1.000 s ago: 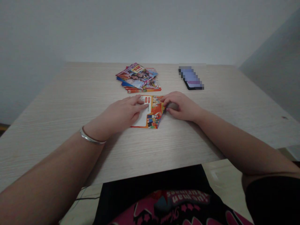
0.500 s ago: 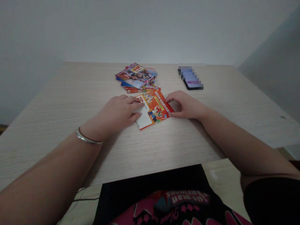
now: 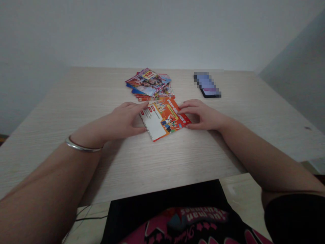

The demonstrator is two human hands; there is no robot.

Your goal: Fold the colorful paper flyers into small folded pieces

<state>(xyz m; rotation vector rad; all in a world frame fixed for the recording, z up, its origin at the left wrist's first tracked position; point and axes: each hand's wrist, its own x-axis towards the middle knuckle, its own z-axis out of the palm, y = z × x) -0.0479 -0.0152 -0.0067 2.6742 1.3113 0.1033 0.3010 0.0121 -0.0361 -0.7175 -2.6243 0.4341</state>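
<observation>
An orange and white leaflet [image 3: 164, 118] lies flat on the wooden table [image 3: 76, 101], turned at a slant. My left hand [image 3: 122, 119] rests at its left edge, fingers stretched out and touching the paper's corner. My right hand [image 3: 203, 114] sits at the leaflet's right edge with fingers extended, fingertips on the paper. A silver bangle [image 3: 80, 145] circles my left wrist. Neither hand lifts the leaflet.
A loose stack of colourful leaflets [image 3: 149, 84] lies just behind the single one. A phone [image 3: 207, 85] lies at the back right. The table's near edge runs in front of my lap, and walls close in behind and on the right.
The folded leaflet has been spread out flat and turned at a slant. My left hand slid off it to its left edge; my right hand moved to its right edge.
</observation>
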